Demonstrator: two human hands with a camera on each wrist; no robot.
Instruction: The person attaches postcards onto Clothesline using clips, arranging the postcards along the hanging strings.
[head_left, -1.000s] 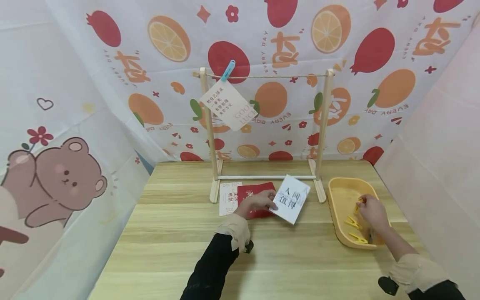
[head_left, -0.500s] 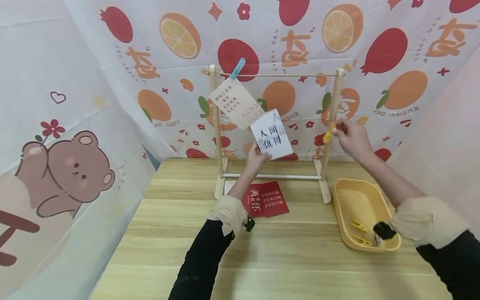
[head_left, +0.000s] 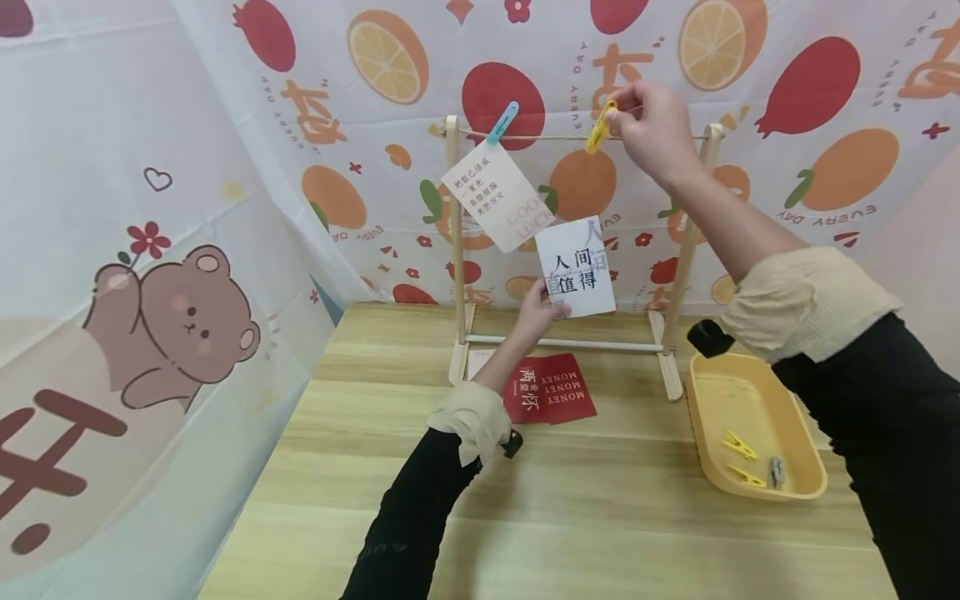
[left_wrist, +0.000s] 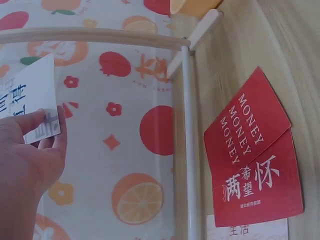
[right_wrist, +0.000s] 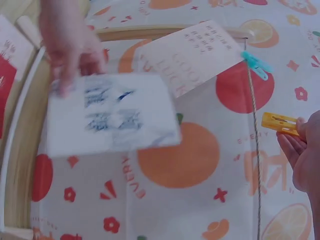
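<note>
My left hand (head_left: 542, 312) pinches the lower left corner of a white card (head_left: 581, 283) with black characters, holding it up below the string (head_left: 555, 136). In the left wrist view, the thumb lies on the front of that card (left_wrist: 37, 100) and the fingers behind it. My right hand (head_left: 652, 129) pinches a yellow clothespin (head_left: 600, 127) by one end, right at the string's height. Seen from the right wrist, the yellow clothespin (right_wrist: 280, 122) is beside the string (right_wrist: 252, 100). A cream card (head_left: 495, 196) hangs tilted from the string by a blue clothespin (head_left: 502, 122).
The string runs between two posts of a wooden rack (head_left: 455, 233). Red cards (head_left: 558, 387) lie on the table under the left forearm, over a pale card (head_left: 480, 360). At right, a yellow tray (head_left: 750, 392) holds yellow clothespins (head_left: 738, 446) and a grey one (head_left: 776, 472).
The right hand has lifted the yellow clothespin out of the tray and carried it up and left to the string. The left hand has raised the white card from near the table.
</note>
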